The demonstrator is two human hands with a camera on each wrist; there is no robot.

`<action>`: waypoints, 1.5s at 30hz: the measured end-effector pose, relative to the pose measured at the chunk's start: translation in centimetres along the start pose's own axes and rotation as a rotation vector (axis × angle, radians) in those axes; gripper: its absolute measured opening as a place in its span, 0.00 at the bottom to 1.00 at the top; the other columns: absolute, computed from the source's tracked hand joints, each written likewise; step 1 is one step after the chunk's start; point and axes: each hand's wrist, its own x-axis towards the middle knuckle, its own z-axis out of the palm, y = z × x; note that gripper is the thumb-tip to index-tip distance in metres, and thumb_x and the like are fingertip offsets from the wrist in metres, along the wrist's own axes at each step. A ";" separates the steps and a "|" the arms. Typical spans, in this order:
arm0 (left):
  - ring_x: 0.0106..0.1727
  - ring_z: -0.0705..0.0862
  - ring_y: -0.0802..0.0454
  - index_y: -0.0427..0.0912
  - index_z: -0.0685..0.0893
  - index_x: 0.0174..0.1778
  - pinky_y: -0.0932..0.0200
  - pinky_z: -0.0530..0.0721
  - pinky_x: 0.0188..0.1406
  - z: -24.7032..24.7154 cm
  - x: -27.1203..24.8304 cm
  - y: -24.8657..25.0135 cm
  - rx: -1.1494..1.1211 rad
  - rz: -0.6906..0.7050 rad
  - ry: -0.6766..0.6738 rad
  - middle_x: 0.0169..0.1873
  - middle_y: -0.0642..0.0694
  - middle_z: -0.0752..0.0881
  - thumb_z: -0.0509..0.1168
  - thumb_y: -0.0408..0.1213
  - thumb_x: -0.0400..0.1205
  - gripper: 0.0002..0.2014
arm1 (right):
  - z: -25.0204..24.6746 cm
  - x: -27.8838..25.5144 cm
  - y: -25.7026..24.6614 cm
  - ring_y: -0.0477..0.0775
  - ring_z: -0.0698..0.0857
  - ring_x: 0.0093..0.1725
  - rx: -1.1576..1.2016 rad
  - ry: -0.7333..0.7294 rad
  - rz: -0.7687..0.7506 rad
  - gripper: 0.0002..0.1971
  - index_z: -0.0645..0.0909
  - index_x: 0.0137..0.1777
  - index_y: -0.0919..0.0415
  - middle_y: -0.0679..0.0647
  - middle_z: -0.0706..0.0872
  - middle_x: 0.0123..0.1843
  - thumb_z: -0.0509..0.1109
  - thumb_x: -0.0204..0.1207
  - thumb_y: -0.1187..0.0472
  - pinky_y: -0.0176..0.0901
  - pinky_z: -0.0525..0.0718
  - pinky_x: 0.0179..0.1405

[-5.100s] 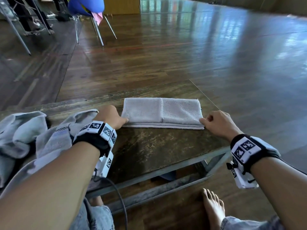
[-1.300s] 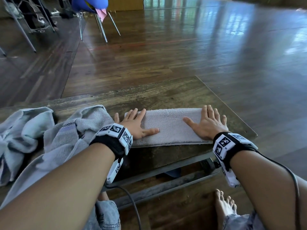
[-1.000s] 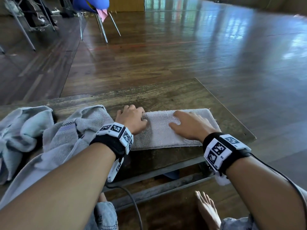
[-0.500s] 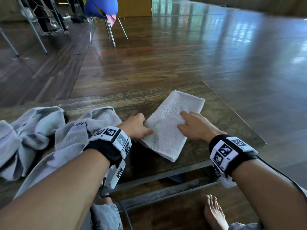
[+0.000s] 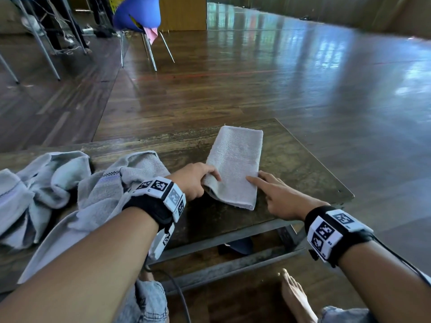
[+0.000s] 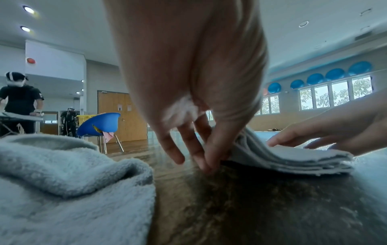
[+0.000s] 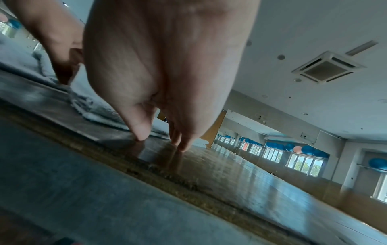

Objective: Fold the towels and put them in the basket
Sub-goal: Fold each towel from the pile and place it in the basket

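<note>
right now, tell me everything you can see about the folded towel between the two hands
The folded towel is pale grey terry cloth, a long narrow rectangle of several stacked layers, as its near edge shows in the left wrist view. It lies flat on the worn wooden table, long axis running away from the person, tilted slightly. The left hand pinches its near left corner, lifting that edge a little. The right hand lies at its near right edge, index finger extended onto the cloth. It lies apart from the unfolded towels.
</note>
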 end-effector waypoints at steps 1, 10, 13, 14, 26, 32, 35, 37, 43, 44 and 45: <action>0.48 0.80 0.51 0.56 0.84 0.63 0.68 0.75 0.37 -0.1 0.1 0.0 0.002 0.015 0.049 0.54 0.50 0.79 0.60 0.15 0.72 0.33 | 0.1 -0.1 0.0 0.54 0.49 0.90 0.010 0.002 -0.003 0.43 0.50 0.90 0.43 0.48 0.45 0.91 0.58 0.79 0.72 0.52 0.55 0.89; 0.50 0.83 0.50 0.43 0.91 0.46 0.59 0.77 0.51 -0.2 1.8 -0.7 -0.187 0.163 0.518 0.52 0.48 0.84 0.72 0.33 0.78 0.05 | -0.9 0.1 0.2 0.53 0.53 0.88 0.072 0.040 -0.068 0.46 0.54 0.88 0.37 0.39 0.44 0.88 0.68 0.74 0.68 0.54 0.68 0.83; 0.41 0.86 0.48 0.45 0.87 0.41 0.46 0.83 0.46 -0.4 2.1 -0.6 -0.273 0.131 0.557 0.37 0.47 0.89 0.70 0.37 0.79 0.02 | -1.6 0.3 -0.4 0.49 0.69 0.79 0.100 0.165 -0.191 0.41 0.68 0.82 0.43 0.47 0.69 0.81 0.82 0.72 0.59 0.51 0.72 0.78; 0.40 0.86 0.48 0.45 0.87 0.40 0.47 0.83 0.44 -0.4 2.2 -0.7 -0.288 0.109 0.561 0.35 0.47 0.89 0.71 0.40 0.80 0.04 | -1.9 0.3 -0.7 0.46 0.76 0.72 0.125 0.226 -0.240 0.37 0.73 0.78 0.45 0.45 0.78 0.73 0.84 0.70 0.56 0.48 0.75 0.74; 0.46 0.87 0.46 0.38 0.84 0.46 0.55 0.84 0.44 -1.0 3.8 -1.2 -0.391 -0.415 0.139 0.46 0.44 0.87 0.71 0.52 0.77 0.18 | -3.7 4.0 -0.8 0.45 0.93 0.36 0.649 0.071 0.095 0.13 0.89 0.45 0.64 0.47 0.94 0.34 0.83 0.73 0.54 0.36 0.87 0.29; 0.40 0.82 0.46 0.38 0.79 0.36 0.57 0.71 0.33 -1.2 4.8 -1.6 -0.284 -0.402 0.283 0.38 0.44 0.83 0.62 0.50 0.84 0.19 | -3.5 7.2 -0.8 0.38 0.90 0.29 0.736 0.235 0.153 0.06 0.88 0.47 0.58 0.45 0.92 0.33 0.78 0.79 0.55 0.31 0.82 0.23; 0.41 0.82 0.45 0.37 0.81 0.39 0.57 0.68 0.29 -1.1 5.5 -1.9 -0.303 -0.415 0.296 0.43 0.40 0.85 0.59 0.52 0.86 0.21 | -3.6 8.8 -1.6 0.35 0.88 0.29 0.746 0.277 0.165 0.04 0.87 0.44 0.60 0.45 0.91 0.35 0.73 0.80 0.61 0.28 0.80 0.22; 0.49 0.84 0.44 0.33 0.84 0.52 0.57 0.69 0.33 -1.0 5.7 -2.1 -0.341 -0.461 0.253 0.53 0.38 0.86 0.61 0.51 0.82 0.22 | -3.2 9.6 -1.8 0.39 0.86 0.26 0.679 0.251 0.213 0.06 0.87 0.43 0.66 0.47 0.88 0.32 0.70 0.78 0.64 0.30 0.77 0.20; 0.38 0.81 0.49 0.40 0.79 0.35 0.56 0.74 0.34 -1.2 6.5 -2.5 -0.305 -0.459 0.259 0.36 0.46 0.82 0.64 0.42 0.78 0.10 | -2.8 11.3 -1.8 0.50 0.90 0.43 0.667 0.298 0.273 0.07 0.88 0.48 0.61 0.53 0.91 0.46 0.70 0.77 0.60 0.42 0.85 0.36; 0.37 0.81 0.48 0.39 0.79 0.36 0.56 0.75 0.35 -1.1 6.6 -2.7 -0.286 -0.453 0.266 0.35 0.46 0.82 0.63 0.40 0.79 0.09 | -2.8 11.4 -1.9 0.51 0.91 0.45 0.675 0.302 0.278 0.06 0.87 0.48 0.58 0.53 0.91 0.47 0.69 0.78 0.59 0.43 0.86 0.37; 0.37 0.81 0.47 0.39 0.78 0.36 0.55 0.75 0.36 -1.1 6.8 -2.8 -0.268 -0.448 0.271 0.35 0.46 0.82 0.62 0.39 0.79 0.08 | -2.8 11.5 -1.9 0.53 0.91 0.46 0.675 0.307 0.283 0.06 0.87 0.48 0.57 0.53 0.91 0.47 0.69 0.78 0.57 0.43 0.86 0.36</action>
